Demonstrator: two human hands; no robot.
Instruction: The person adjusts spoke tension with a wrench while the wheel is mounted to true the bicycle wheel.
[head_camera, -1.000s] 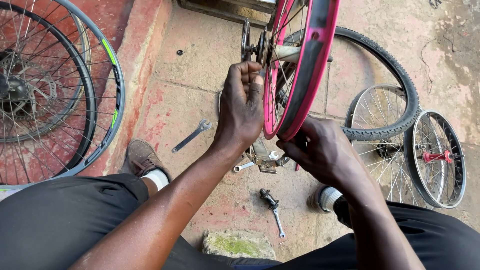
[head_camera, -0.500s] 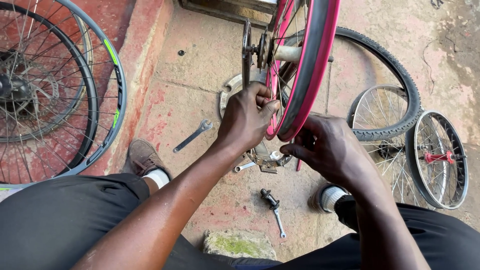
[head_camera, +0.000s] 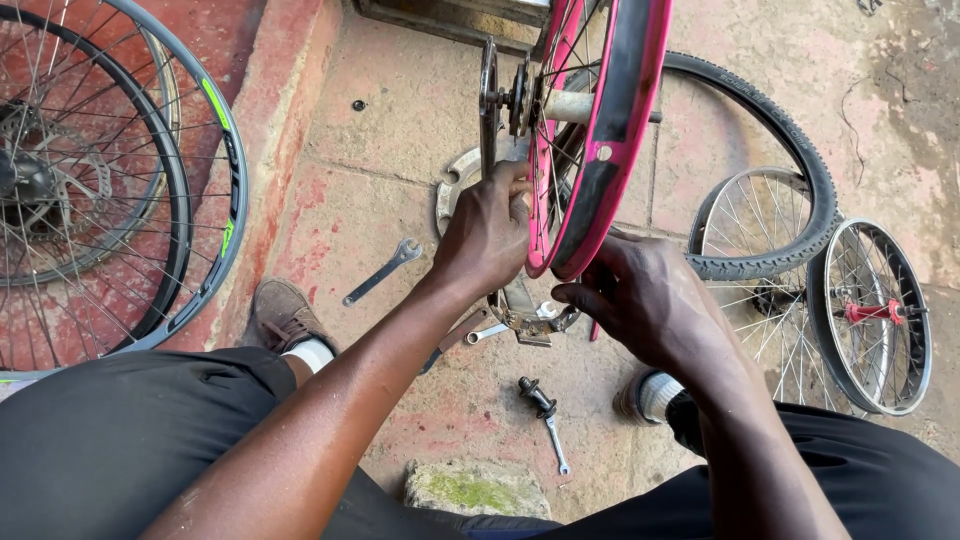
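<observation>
Far left: two large spoked wheels (head_camera: 100, 190) are leaned against the red wall, one with a grey rim and green flashes. Not touched by either hand.

On the paving between them and the work: a flat spanner (head_camera: 383, 271), well apart from both hands. A brown shoe (head_camera: 283, 313) is planted just below it.

Left hand (head_camera: 487, 240): closed around the near edge of the pink wheel rim (head_camera: 610, 130), fingers curled in at the spoke side. Whether a spoke, a nipple or only the rim edge is pinched cannot be told; the fingertips are hidden by the rim.

The rim is held upright, edge-on to the camera, with its hub and axle (head_camera: 560, 103) above the hands. A black rim strip is seen lying in its channel.

Right hand (head_camera: 648, 300): partly curled, fingertips touching the lowest part of the rim from the right. No tool is seen in it.

Step judged: rim or spoke work by hand at the bottom of the wheel, with the wheel steadied between both hands. Next move is judged to call for a firm left-hand grip so the rim is not let swing.

Below the hands: loose metal parts (head_camera: 525, 315), a small axle with spanner (head_camera: 545, 410). Right: a black tyre (head_camera: 790, 170), two small wheels (head_camera: 870, 315).
</observation>
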